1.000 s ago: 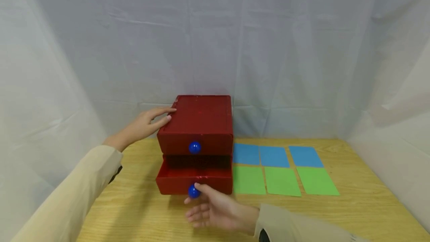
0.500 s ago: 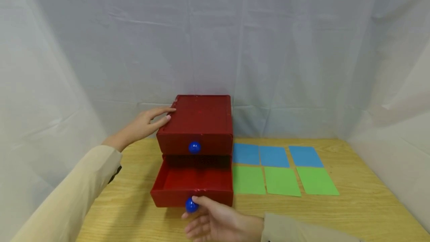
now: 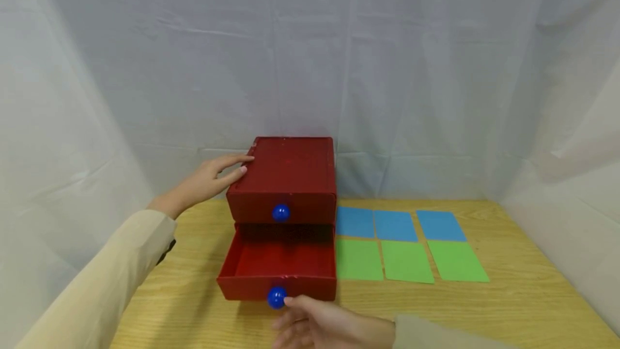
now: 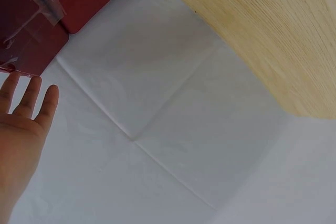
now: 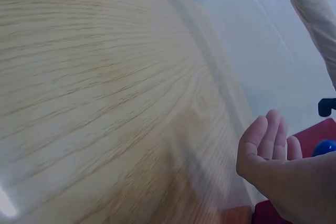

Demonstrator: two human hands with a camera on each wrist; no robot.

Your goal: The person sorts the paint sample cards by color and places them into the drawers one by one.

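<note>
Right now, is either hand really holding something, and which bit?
Nothing is gripped. The right hand is open, a fingertip at the lower drawer's blue knob. The left hand rests flat against the red drawer box.

No legible text, labels, brands, nos. or signs in any view: red drawer box [image 3: 286, 176], blue knobs [image 3: 276, 297], blue and green cards [image 3: 406, 260] and wooden table [image 3: 508, 295] are all unmarked (clear tape on the box carries no print).
</note>
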